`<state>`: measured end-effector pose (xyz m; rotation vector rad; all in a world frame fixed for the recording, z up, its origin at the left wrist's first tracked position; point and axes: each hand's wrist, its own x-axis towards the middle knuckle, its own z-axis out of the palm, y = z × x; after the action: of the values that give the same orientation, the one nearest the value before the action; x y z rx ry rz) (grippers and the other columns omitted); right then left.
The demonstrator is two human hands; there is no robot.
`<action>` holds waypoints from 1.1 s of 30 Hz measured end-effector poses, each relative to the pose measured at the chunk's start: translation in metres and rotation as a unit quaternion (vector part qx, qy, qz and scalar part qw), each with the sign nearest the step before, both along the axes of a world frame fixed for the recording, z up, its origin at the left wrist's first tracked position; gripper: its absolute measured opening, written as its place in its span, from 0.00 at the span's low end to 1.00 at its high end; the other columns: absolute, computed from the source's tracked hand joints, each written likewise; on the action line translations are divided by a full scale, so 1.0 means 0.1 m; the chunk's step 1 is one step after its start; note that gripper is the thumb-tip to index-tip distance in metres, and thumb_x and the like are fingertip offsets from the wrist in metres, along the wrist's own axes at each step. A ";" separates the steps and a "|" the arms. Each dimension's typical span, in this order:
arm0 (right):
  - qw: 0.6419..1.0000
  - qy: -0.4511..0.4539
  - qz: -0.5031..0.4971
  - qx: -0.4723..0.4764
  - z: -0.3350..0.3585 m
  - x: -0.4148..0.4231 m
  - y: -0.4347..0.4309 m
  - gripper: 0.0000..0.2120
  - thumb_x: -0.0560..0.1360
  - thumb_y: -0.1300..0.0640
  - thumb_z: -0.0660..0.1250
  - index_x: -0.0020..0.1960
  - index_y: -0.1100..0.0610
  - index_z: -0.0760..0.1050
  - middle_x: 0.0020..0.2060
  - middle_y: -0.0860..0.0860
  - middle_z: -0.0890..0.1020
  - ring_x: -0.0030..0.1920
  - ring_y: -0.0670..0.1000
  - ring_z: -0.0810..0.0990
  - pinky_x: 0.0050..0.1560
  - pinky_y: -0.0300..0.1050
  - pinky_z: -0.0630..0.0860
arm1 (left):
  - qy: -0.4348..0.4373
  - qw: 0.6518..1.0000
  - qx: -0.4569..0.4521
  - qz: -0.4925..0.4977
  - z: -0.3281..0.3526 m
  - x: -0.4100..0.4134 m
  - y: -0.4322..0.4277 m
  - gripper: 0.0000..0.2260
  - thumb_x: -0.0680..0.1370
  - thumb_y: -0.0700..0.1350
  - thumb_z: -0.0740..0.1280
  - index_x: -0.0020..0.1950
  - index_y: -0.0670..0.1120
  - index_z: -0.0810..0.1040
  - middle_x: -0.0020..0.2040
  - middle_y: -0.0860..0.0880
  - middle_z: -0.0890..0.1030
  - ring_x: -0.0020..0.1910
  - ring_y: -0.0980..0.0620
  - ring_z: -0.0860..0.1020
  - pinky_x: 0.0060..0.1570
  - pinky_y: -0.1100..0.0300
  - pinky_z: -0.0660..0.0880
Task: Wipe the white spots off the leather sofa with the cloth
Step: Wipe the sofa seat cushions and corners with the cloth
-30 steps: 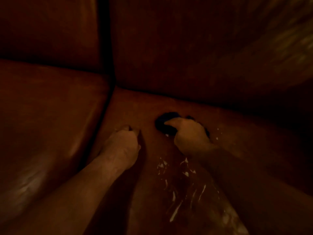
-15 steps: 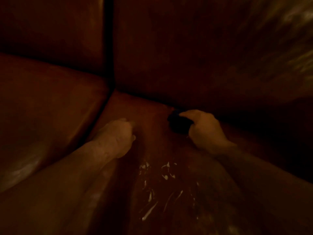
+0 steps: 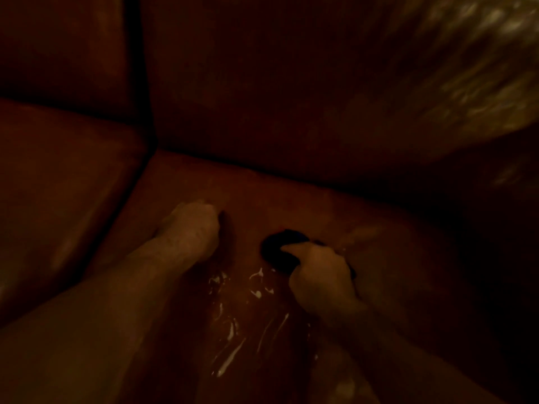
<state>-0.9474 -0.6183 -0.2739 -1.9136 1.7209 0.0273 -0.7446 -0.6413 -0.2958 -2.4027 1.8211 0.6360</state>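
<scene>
Light: I see everything in very dim, reddish-brown light, and fine detail is lost.
Sofa: the leather sofa [image 3: 291, 112] fills my view. The backrest [image 3: 73, 48] stands at the top, and the hands work on the right-hand seat cushion [image 3: 262, 193].
Neighbouring cushion: a second seat cushion [image 3: 67, 185] lies to the left, with a dark gap [image 3: 137, 182] between the two.
Right hand: my view shows the right hand [image 3: 320, 275] with its fingers curled over the cloth, gripping it and holding it down on the seat.
Cloth: the cloth [image 3: 277, 249] is a dark bunched wad on the right-hand seat cushion, sticking out ahead of the knuckles, apart from the backrest.
Left hand: the left hand [image 3: 189, 231] rests on the same cushion near the gap. Its fingers are curled under like a fist, and I see nothing in it.
White spots: the white spots [image 3: 230, 330] are specks and long streaks on the seat between the two forearms. The farthest specks lie just beside the cloth.
</scene>
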 end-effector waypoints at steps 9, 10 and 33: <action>0.997 -0.063 0.007 -0.040 0.32 0.02 0.09 0.25 0.76 0.68 0.56 0.67 0.47 0.71 0.64 0.52 0.75 0.58 0.55 0.76 0.57 0.47 0.74 | -0.017 0.999 0.015 -0.035 0.35 0.14 0.62 0.19 0.79 0.41 0.61 0.69 0.51 0.68 0.68 0.48 0.67 0.65 0.43 0.69 0.59 0.50 0.73; 0.995 -0.074 0.010 -0.065 0.31 0.06 0.04 0.25 0.75 0.69 0.57 0.67 0.48 0.72 0.65 0.52 0.75 0.62 0.55 0.74 0.62 0.49 0.72 | -0.019 0.999 0.028 -0.035 0.35 0.18 0.68 0.21 0.79 0.40 0.61 0.71 0.52 0.66 0.71 0.48 0.65 0.67 0.42 0.68 0.60 0.49 0.73; 0.994 -0.049 0.083 -0.060 0.16 0.76 0.32 0.30 0.72 0.72 0.55 0.67 0.46 0.71 0.69 0.51 0.71 0.59 0.56 0.75 0.56 0.52 0.76 | 0.019 0.999 0.016 0.038 0.18 0.52 1.41 0.16 0.78 0.39 0.63 0.66 0.45 0.71 0.65 0.47 0.70 0.61 0.44 0.73 0.56 0.52 0.75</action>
<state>-0.8714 -0.5865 -0.2580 -2.1060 1.5270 -0.1091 -0.6922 -0.5008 -0.2778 -2.4666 1.7253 0.7181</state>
